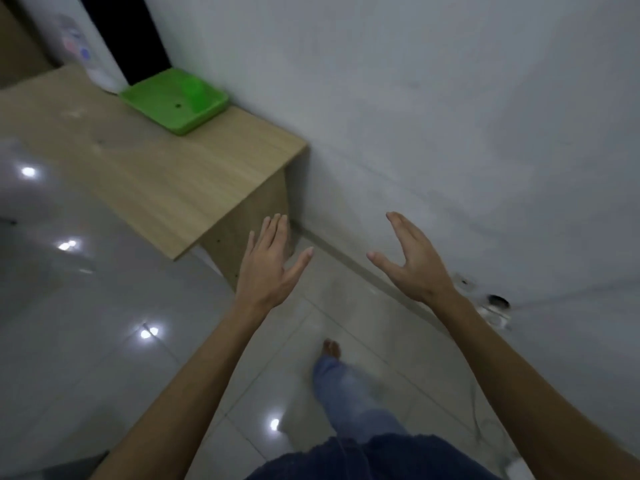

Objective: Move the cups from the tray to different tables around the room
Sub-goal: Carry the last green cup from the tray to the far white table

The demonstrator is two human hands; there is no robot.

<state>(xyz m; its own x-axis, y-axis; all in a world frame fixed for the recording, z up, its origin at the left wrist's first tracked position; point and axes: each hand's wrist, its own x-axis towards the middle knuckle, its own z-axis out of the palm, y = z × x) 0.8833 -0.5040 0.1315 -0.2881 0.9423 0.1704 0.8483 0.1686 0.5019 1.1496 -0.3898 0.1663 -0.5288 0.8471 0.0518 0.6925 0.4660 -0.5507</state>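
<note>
A green tray (152,98) lies on the far end of a light wooden table (156,181), close to the white wall. Inside the tray stands one translucent green cup (194,93), blurred and hard to make out. My left hand (268,263) hovers open, fingers spread, just past the table's near corner. To its right, my right hand (414,259) is also open, held up in front of the wall. Both hands are empty and well short of the tray.
A white water dispenser (86,46) with a dark panel stands behind the tray. A glossy tiled floor (86,323) spreads to the left and below. My leg in jeans and bare foot (331,348) step forward. A wall socket with a cable (493,308) sits low on the right.
</note>
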